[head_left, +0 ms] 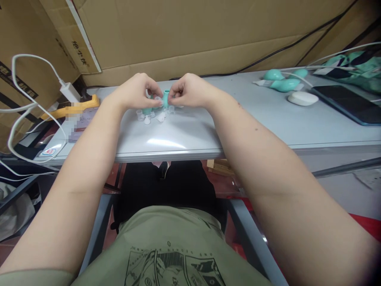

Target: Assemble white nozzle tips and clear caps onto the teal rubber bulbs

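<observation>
My left hand [143, 93] is closed in a pinch, with a small clear plastic piece [158, 100] at its fingertips. Across from it, my right hand [190, 93] has its fingers curled against a small teal bottle-shaped piece [166, 96] and appears to grip its side. Another teal piece [147, 111] lies under my left hand, partly hidden. Just in front of the fingers are a small clear cup [140, 115], a clear cap [172, 110] and white spoon-shaped bits [161, 116].
Several teal balloon-like pieces [284, 84] rest at the table's right, near a white oval case [303, 98] and a dark phone [351, 103]. A yellow-handled tool [89, 102] and a white charger [70, 92] with looping cables lie left. Cardboard [193, 31] stands behind the table.
</observation>
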### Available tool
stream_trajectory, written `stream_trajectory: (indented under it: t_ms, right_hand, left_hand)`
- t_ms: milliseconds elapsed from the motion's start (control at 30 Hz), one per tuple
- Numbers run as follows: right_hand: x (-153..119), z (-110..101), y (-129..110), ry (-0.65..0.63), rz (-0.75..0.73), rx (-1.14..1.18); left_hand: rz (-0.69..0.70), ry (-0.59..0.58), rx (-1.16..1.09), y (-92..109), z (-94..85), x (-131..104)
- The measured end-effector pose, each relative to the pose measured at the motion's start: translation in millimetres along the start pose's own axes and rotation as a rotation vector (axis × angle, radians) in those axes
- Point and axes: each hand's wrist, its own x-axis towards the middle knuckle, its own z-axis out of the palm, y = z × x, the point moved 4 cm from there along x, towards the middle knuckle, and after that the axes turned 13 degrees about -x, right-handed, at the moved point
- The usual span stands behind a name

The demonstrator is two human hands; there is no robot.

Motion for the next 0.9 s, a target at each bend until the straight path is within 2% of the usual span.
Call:
stream_trajectory:
  t_ms: [100,200,333,500,600,733,833,900]
  right_hand:
    - [-4.1,-15.9,7.7,0.021,0.037,-0.063]
    - [-6.4,-24.3,19.6,-0.017,0.098,-0.169]
    - [-1.0,-15.7,39.8,-0.072,0.176,-0.237]
    - [8.0,0.4,56.6,-0.002,0.205,-0.11]
    - [7.1,0.5,55.9,-0.014,0.218,-0.083]
    - [-4.0,-14.6,47.0,-0.066,0.282,-0.016]
    - [-13.8,-30.4,32.1,0.02,0.215,0.051]
    - [-17.3,-34.6,19.8,0.13,0.109,0.217]
  left_hand:
    - [-0.024,-0.046,0.087,2.4,2.0,-1.0]
    - [-0.044,-0.061,0.139,3.5,4.3,-1.7]
    - [-0.02,-0.061,0.129,-4.9,9.9,3.5]
    - [0.024,0.005,0.04,-26.1,14.6,18.2]
    - [0.065,0.038,-0.058,-27.4,14.7,19.4]
    - [0.09,0.154,-0.229,-15.5,11.9,13.4]
    - [0.123,0.289,-0.329,-9.5,9.8,12.9]
    - [0.155,0.382,-0.349,-10.2,8.7,15.0]
